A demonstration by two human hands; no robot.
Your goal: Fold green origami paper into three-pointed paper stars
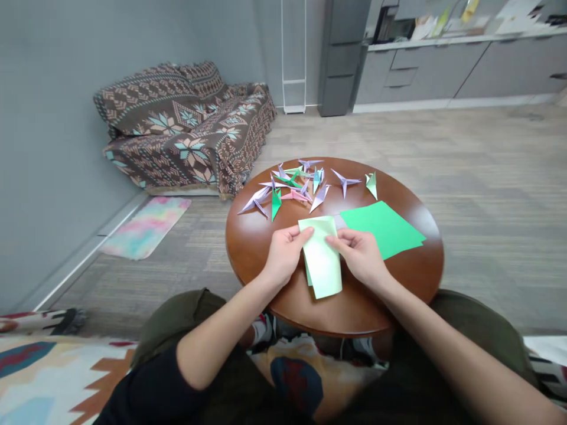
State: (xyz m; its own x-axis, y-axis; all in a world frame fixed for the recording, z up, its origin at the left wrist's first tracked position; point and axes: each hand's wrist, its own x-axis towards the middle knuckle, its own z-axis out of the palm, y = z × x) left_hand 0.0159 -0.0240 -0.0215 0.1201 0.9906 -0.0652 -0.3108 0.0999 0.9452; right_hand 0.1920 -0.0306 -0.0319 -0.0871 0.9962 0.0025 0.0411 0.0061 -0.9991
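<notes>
A pale green sheet of paper (322,260), folded into a long strip, lies on the round brown table (411,277). My left hand (283,255) pinches its upper left edge. My right hand (361,255) pinches its right edge near the middle. Just beyond my right hand lies a stack of flat bright green sheets (383,227). At the far side of the table, several folded paper cranes (295,186) in lilac, green and pink lie in a loose heap.
A sofa under a patterned brown throw (186,127) stands at the back left against the grey wall. A pastel mat (146,227) lies on the floor beside it. Grey cabinets (443,71) line the back right. A patterned rug (48,372) lies under me.
</notes>
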